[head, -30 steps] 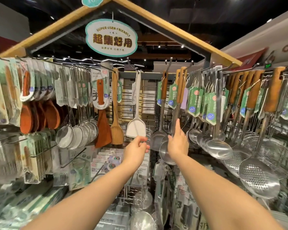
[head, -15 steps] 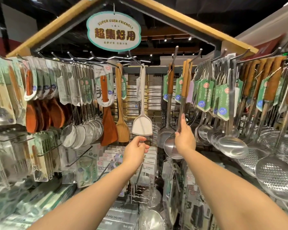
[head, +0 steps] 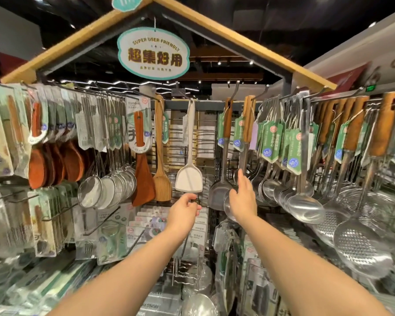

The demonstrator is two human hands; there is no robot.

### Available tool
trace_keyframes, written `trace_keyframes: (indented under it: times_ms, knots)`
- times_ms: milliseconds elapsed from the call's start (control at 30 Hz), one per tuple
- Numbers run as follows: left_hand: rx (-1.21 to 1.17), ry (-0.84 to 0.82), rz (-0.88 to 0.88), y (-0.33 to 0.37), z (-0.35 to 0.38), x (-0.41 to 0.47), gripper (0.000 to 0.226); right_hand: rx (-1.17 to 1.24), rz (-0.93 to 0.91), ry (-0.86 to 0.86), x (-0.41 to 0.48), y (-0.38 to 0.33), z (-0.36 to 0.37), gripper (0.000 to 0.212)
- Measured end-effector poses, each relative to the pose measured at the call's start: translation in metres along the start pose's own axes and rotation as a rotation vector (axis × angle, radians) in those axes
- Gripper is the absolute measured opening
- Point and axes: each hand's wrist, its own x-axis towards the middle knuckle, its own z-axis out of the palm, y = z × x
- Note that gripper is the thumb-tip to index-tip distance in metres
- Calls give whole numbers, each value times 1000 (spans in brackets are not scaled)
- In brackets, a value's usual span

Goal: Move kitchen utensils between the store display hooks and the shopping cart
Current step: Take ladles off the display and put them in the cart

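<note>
A: Our right hand (head: pixel 242 198) is sitting lower on the steel ladle with the wooden handle (head: pixel 244 156) than half a second ago. Its back is now overlapping the rim of the bowl.

B: Are we gripping it?

A: We are laying our fingers up along the steel shaft. The back of the hand is hiding the grip, so we cannot tell.

B: Where is the ladle hanging?

A: It is hanging by its handle from a display hook (head: pixel 260 92) on the top rail, between a flat steel turner (head: pixel 219 190) and a row of green-tagged ladles (head: pixel 303 201).

B: And our left hand (head: pixel 184 209)?

A: We are holding it up, loosely curled and gripping nothing. It is just below the white plastic spatula (head: pixel 188 176), near the right hand but apart from it.
</note>
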Motion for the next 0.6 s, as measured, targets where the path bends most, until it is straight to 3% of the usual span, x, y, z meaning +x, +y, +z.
trace_keyframes:
  times_ms: [367,600]
  knots:
    - [-74,-118,61,0,-29,-36,30,31,72,59,-95,-38,-23,59]
    - [25,-213,232,-9,-73,-87,27,7,189,102,-178,-80,-20,49]
